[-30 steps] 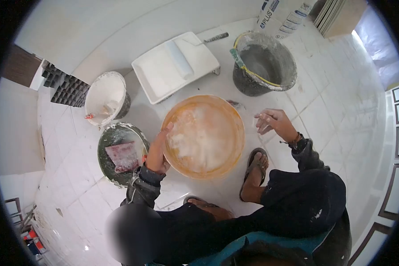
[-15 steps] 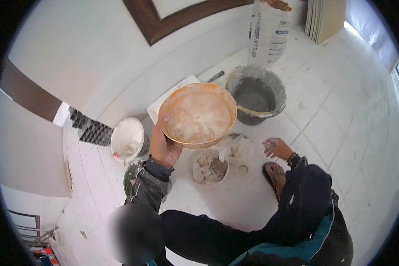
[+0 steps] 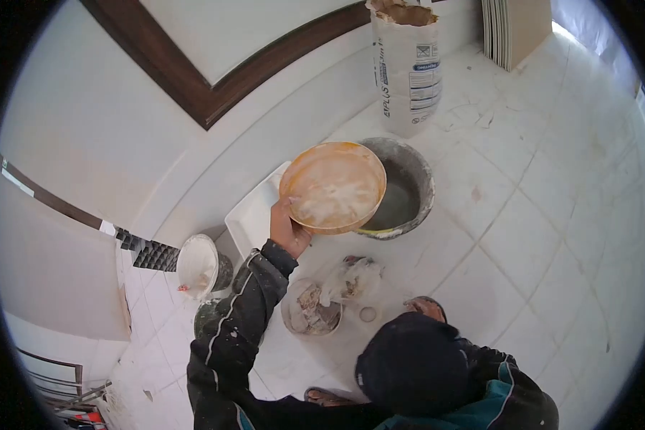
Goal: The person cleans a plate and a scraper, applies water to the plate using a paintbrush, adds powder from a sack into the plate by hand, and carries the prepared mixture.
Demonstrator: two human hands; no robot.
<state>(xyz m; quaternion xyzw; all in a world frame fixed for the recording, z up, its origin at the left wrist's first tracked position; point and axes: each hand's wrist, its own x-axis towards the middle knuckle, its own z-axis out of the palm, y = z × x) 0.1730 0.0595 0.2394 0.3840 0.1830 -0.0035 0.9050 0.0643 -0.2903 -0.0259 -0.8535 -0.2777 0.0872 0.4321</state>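
Left grip [image 3: 288, 231] holds orange basin [image 3: 331, 230] near grey bucket [image 3: 428, 190]; likely light, stiff, powder-slick; grasp rim and underside; right grip unseen, state unknown.

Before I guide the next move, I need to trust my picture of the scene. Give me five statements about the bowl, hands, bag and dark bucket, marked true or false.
1. The left hand holds the orange bowl. True.
2. The orange bowl sits on the floor. False: the left hand holds it up.
3. The printed bag stands upright with its top open. True.
4. The right hand grips the bowl's rim. False: no right hand is in view.
5. The orange bowl hides part of the dark bucket from this view. True.
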